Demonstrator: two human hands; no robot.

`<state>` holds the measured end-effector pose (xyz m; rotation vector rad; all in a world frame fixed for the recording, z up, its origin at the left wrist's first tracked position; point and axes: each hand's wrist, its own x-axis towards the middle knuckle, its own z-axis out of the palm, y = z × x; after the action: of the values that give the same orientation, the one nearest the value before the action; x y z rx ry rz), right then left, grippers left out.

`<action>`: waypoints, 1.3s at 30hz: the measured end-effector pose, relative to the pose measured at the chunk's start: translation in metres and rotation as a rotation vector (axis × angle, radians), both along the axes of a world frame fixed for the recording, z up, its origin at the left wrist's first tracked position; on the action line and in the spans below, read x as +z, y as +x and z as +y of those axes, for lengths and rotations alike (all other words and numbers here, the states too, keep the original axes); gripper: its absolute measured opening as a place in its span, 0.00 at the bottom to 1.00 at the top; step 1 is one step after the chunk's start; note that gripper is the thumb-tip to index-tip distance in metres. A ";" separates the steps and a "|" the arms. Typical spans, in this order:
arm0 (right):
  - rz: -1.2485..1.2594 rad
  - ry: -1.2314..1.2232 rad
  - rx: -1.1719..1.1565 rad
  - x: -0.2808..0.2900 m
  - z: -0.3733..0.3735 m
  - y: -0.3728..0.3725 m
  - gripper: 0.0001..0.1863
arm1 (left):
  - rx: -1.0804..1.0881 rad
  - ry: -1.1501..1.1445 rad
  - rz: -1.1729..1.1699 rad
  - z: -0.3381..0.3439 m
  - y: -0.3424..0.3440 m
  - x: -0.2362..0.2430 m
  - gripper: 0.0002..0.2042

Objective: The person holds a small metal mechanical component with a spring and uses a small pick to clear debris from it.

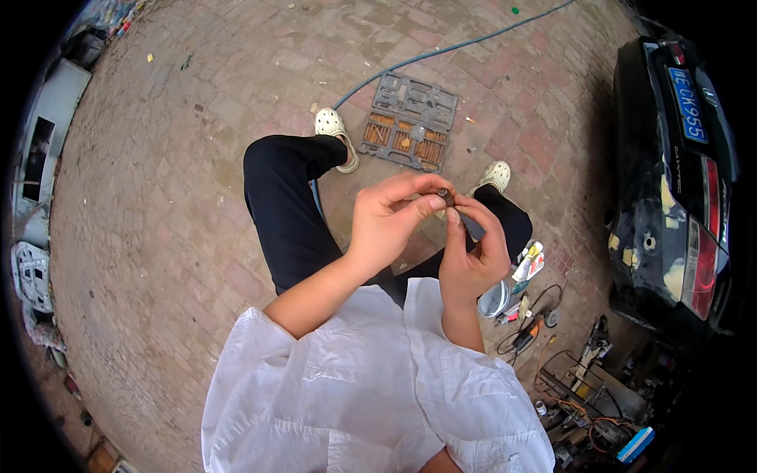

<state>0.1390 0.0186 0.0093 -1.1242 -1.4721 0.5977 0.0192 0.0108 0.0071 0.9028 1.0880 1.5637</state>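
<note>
A small dark cylindrical metal piece (445,197) is pinched between the fingertips of both hands above my knees. My left hand (390,222) grips it from the left, thumb and fingers closed on it. My right hand (473,254) holds it from the right and below, fingers bent up to it. Beyond them, near my feet, an open grey plastic case (413,101) lies on the paving, its lower half filled with rusty metal bits in compartments.
A blue hose (423,56) crosses the brick paving. A dark car (662,221) with patched bodywork stands at the right. Beside my right leg lie containers, an angle grinder (527,336), cables and piled tools (591,386). Scrap panels (57,118) line the far left.
</note>
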 end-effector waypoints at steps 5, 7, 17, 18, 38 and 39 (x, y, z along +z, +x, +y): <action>0.138 -0.057 -0.009 0.001 -0.001 -0.005 0.08 | 0.016 0.049 0.075 -0.002 0.002 0.000 0.10; 0.183 -0.081 -0.018 -0.001 -0.002 -0.005 0.07 | 0.021 0.058 0.172 -0.003 0.001 0.000 0.10; 0.452 -0.292 0.098 0.000 0.004 0.000 0.08 | -0.085 -0.049 -0.291 0.007 -0.007 0.012 0.11; 0.535 -0.332 0.143 0.001 0.005 0.005 0.08 | -0.159 -0.132 -0.508 0.007 -0.010 0.014 0.11; 0.034 0.056 0.064 0.017 0.006 0.011 0.07 | -0.198 -0.123 -0.448 0.002 -0.010 0.025 0.12; 0.052 0.085 0.077 0.016 0.007 0.010 0.07 | -0.187 -0.114 -0.422 0.002 -0.009 0.025 0.12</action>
<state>0.1487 0.0260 0.0249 -0.9831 -1.4875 0.6070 0.0102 0.0128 0.0317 0.5466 0.7590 1.4366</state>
